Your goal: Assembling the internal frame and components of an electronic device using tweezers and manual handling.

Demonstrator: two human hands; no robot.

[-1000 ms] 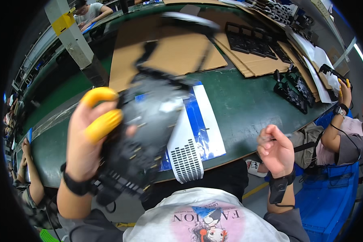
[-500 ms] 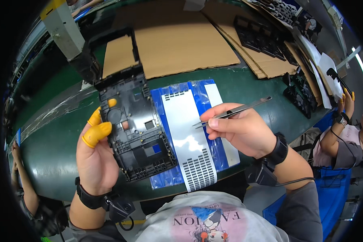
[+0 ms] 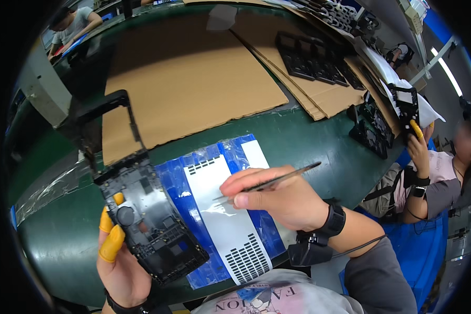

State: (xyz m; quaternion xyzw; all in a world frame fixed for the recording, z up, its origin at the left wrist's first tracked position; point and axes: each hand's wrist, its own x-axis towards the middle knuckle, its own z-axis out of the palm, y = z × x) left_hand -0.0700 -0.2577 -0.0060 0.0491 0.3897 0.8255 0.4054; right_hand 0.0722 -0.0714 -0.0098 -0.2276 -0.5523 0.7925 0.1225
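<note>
1. The right hand (image 3: 282, 204) has moved left since half a second ago: the tips of its metal tweezers (image 3: 285, 178), then by the right edge of the white label sheet (image 3: 233, 225), now sit over its middle. Thumb and fingers pinch the tweezers; whether the tips touch the sheet or hold anything, I cannot tell.
2. The left hand (image 3: 125, 272), wearing yellow finger cots (image 3: 111, 243), keeps its grasp on the black plastic housing (image 3: 157, 206). That part, a blur one second ago, now shows sharp, its open frame end pointing up and left, away from the wearer.
3. In this view the housing's near end overlaps the left border of the blue film (image 3: 174, 183) under the label sheet, on the green worktable (image 3: 319, 146).
4. Small black rectangles fill the sheet's near end, with a few rows at the far end and plain white between, where the tweezers hover.
5. My judgement: the change puts tool and sheet together, with the housing held ready alongside; nothing shows as transferred between them at this moment.
</note>
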